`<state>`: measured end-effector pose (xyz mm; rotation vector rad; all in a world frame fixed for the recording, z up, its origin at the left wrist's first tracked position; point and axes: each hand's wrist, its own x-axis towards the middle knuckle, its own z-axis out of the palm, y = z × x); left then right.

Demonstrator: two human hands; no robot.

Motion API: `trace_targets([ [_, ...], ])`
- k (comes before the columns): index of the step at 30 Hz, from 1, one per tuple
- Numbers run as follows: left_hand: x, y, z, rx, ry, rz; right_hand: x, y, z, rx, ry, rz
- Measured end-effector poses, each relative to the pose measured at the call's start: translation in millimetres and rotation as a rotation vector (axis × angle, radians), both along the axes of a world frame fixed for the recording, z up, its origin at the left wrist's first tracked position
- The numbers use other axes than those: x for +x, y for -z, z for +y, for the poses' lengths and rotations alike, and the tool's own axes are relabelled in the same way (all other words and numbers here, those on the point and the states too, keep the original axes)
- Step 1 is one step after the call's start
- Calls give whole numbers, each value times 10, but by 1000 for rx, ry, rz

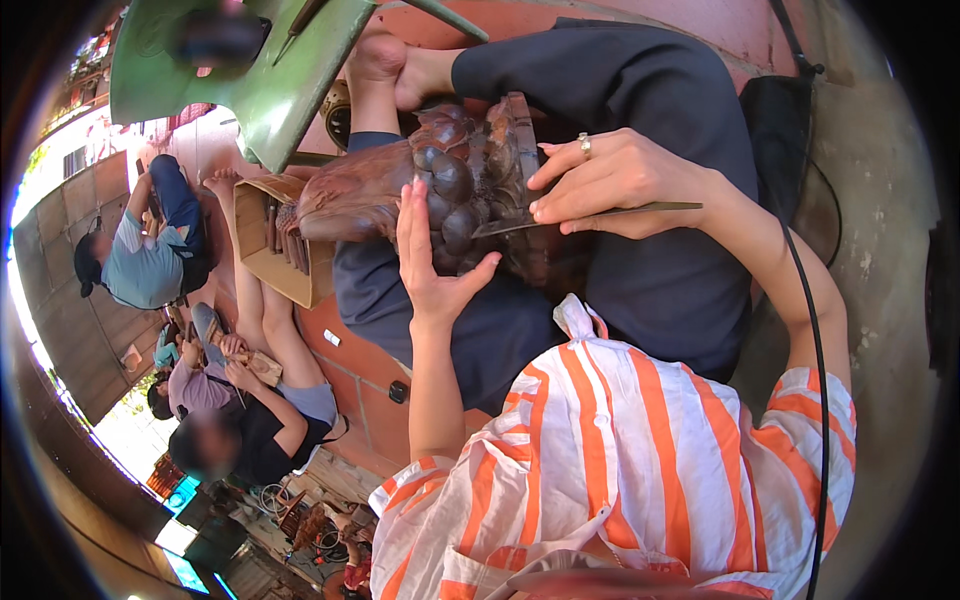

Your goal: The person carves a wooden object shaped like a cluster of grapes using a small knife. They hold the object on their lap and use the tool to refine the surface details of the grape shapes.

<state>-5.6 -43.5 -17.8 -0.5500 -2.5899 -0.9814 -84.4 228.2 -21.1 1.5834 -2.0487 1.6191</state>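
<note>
A dark brown wood carving (352, 196) with rounded, fruit-like bumps lies across my lap between my bent legs. My left hand (432, 262) rests against its near side, fingers stretched up and thumb spread, steadying it without wrapping round it. In my right hand (632, 184) is a slim, flat metal file (512, 225), pinched between thumb and fingers. Its flat end touches or lies just over the carving's bumps, and its narrow end sticks out past my wrist. A ring shows on one right finger. The carving's underside is hidden.
A green plastic chair (225, 75) stands at the far left, with a tool on it. Beside the carving is a cardboard box (270, 268) of several tools. A black cable (822, 420) hangs along my right arm. Other people (150, 260) sit on the left.
</note>
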Motion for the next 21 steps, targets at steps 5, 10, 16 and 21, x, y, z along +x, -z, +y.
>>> trace_targets([
  [5,55,34,116,89,-127,-79,30,-43,-36,101,-54,-24],
  [10,-46,32,155,355,-330,-141,-43,-38,76,-71,161,-122],
  [16,-118,-70,181,-4,-209,-44,-10,-183,175,-189,335,-449],
  [21,20,-145,197,-27,-176,-137,-5,-116,196,-336,318,-689],
])
